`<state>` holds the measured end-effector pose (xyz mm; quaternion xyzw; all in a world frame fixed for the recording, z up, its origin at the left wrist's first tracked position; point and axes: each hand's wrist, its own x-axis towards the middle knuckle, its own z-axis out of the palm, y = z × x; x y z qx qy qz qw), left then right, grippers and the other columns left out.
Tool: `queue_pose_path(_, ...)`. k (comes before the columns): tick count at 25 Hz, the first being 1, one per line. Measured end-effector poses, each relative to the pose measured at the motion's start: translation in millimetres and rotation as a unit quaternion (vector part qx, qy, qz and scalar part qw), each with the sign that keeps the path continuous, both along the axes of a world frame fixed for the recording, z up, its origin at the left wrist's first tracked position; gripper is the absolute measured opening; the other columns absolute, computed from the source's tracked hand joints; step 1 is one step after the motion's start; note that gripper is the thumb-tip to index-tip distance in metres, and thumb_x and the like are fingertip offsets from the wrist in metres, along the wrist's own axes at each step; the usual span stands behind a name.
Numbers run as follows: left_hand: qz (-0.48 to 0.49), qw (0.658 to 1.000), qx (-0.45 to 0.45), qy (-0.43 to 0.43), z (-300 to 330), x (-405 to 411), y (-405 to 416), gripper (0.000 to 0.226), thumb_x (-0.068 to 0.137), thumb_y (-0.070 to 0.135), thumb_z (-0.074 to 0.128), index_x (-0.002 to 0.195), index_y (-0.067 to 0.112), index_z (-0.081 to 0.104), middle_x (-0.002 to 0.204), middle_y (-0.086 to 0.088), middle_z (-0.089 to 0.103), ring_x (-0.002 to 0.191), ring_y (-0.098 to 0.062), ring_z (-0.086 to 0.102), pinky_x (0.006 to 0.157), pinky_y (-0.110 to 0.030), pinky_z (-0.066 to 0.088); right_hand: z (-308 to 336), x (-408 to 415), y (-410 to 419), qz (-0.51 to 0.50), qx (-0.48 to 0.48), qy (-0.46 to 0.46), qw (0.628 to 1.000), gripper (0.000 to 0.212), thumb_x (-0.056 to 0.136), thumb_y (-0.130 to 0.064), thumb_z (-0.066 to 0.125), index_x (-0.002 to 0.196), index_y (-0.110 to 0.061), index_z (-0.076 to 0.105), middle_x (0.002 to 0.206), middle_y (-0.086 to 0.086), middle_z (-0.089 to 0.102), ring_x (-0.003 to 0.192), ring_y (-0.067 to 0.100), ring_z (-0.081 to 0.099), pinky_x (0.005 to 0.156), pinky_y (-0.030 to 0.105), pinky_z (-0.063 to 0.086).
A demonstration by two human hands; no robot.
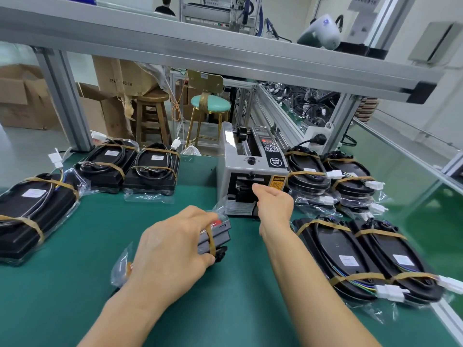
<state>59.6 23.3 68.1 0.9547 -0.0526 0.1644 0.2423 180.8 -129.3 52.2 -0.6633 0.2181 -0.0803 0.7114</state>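
Note:
My left hand (172,249) grips a black boxy unit (218,236) in a clear plastic bag, low over the green bench mat (75,291). A brown tape strip wraps round the unit beside my fingers. My right hand (274,207) reaches forward to the mouth of the grey tape dispenser (250,162). One digit points at the dispenser's dark outlet, and I see no tape in that hand. The other fingers are hidden behind the hand.
Bagged black units bound with brown tape lie all around: left (37,211), back left (105,164) (152,169), right of the dispenser (308,171) and near right (363,259). An aluminium frame post (65,101) stands at the back left. Stools and cardboard boxes are beyond the bench.

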Motion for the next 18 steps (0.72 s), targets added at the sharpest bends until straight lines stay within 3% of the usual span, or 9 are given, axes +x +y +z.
queue_pose_path(2, 0.010, 1.000, 0.008, 0.007, -3, 1, -1, 0.058, 0.064, 0.032, 0.077, 0.116, 0.047, 0.057, 0.113, 0.031, 0.055, 0.097, -0.005, 0.058, 0.072, -0.018, 0.038, 0, 5, 1, -0.014, -0.017, -0.003, 1.000, 0.013, 0.082, -0.018, 0.075, 0.072, -0.022, 0.068, 0.083, -0.005, 0.068, 0.084, 0.012, 0.061, 0.080, 0.029, 0.046)
queue_pose_path(9, 0.021, 1.000, 0.013, 0.017, -1, -1, -3, 0.059, 0.064, 0.033, 0.078, 0.118, 0.046, 0.057, 0.114, 0.030, 0.055, 0.099, -0.006, 0.058, 0.071, -0.017, 0.035, 3, 9, 12, -0.047, 0.037, 0.022, 0.998, 0.018, 0.082, -0.013, 0.073, 0.068, -0.020, 0.063, 0.075, -0.006, 0.062, 0.076, 0.014, 0.057, 0.074, 0.028, 0.042)
queue_pose_path(12, 0.026, 0.999, 0.009, 0.022, -2, -1, -1, 0.059, 0.066, 0.034, 0.077, 0.119, 0.048, 0.056, 0.115, 0.031, 0.054, 0.100, -0.004, 0.056, 0.070, -0.015, 0.032, 15, -8, 3, -0.003, 0.105, 0.043, 0.994, 0.024, 0.085, -0.015, 0.068, 0.066, -0.017, 0.054, 0.064, -0.004, 0.052, 0.058, 0.010, 0.042, 0.054, 0.021, 0.037)
queue_pose_path(13, 0.029, 0.999, 0.004, 0.022, -2, -1, -1, 0.059, 0.066, 0.034, 0.077, 0.119, 0.049, 0.055, 0.115, 0.032, 0.054, 0.100, -0.003, 0.056, 0.070, -0.014, 0.032, 17, -20, -2, 0.043, 0.116, 0.035, 0.992, 0.022, 0.085, -0.018, 0.068, 0.067, -0.019, 0.055, 0.063, -0.005, 0.052, 0.059, 0.009, 0.041, 0.056, 0.018, 0.034)
queue_pose_path(16, 0.038, 0.999, -0.014, 0.022, 0, 2, 0, 0.058, 0.064, 0.033, 0.078, 0.115, 0.050, 0.057, 0.112, 0.031, 0.056, 0.097, -0.004, 0.056, 0.069, -0.016, 0.032, 15, -68, -7, 0.224, 0.087, -0.006, 0.971, 0.011, 0.076, -0.031, 0.075, 0.081, -0.022, 0.071, 0.090, -0.021, 0.069, 0.089, -0.005, 0.059, 0.075, 0.020, 0.034)
queue_pose_path(18, 0.044, 0.999, -0.017, 0.024, 1, 2, -1, 0.056, 0.062, 0.033, 0.079, 0.112, 0.051, 0.058, 0.109, 0.028, 0.058, 0.094, -0.006, 0.056, 0.068, -0.019, 0.034, 10, -90, -3, 0.263, 0.069, -0.030, 0.962, 0.006, 0.074, -0.030, 0.077, 0.078, -0.027, 0.076, 0.115, -0.022, 0.065, 0.101, -0.014, 0.057, 0.082, 0.019, 0.035)
